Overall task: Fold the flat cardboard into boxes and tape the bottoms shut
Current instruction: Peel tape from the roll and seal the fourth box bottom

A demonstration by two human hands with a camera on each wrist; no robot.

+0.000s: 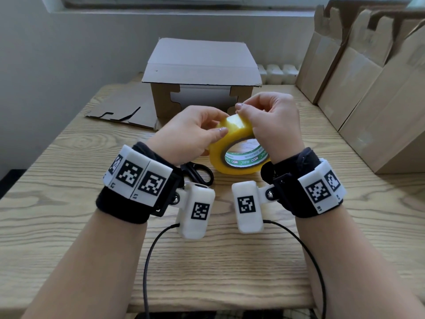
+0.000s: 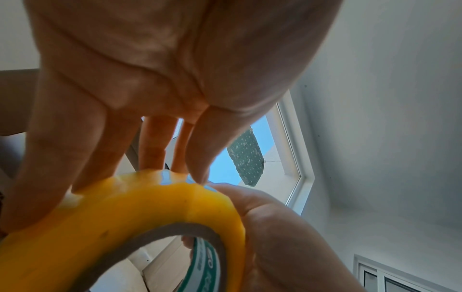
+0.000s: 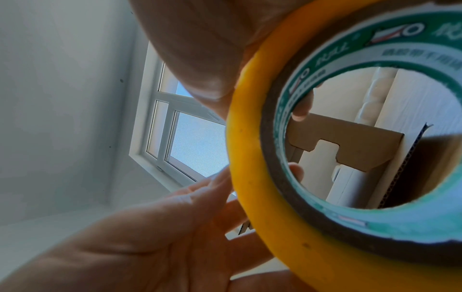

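Head view: tape roll (image 1: pixel 239 148) held above the surface (image 1: pixel 69 180), before the folded box (image 1: pixel 202 77); left hand (image 1: pixel 184 134) grips it, right hand (image 1: pixel 269 120) pinches its top.

Left wrist: fingertips (image 2: pixel 197 173) on the rim; the tape end may tear or restick.

Right wrist: box visible through the core; a slipping roll is likely.

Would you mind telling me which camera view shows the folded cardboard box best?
The head view: the box stands whole on the table behind both hands. The right wrist view shows only part of it through the tape roll's core. In the left wrist view I cannot make it out.
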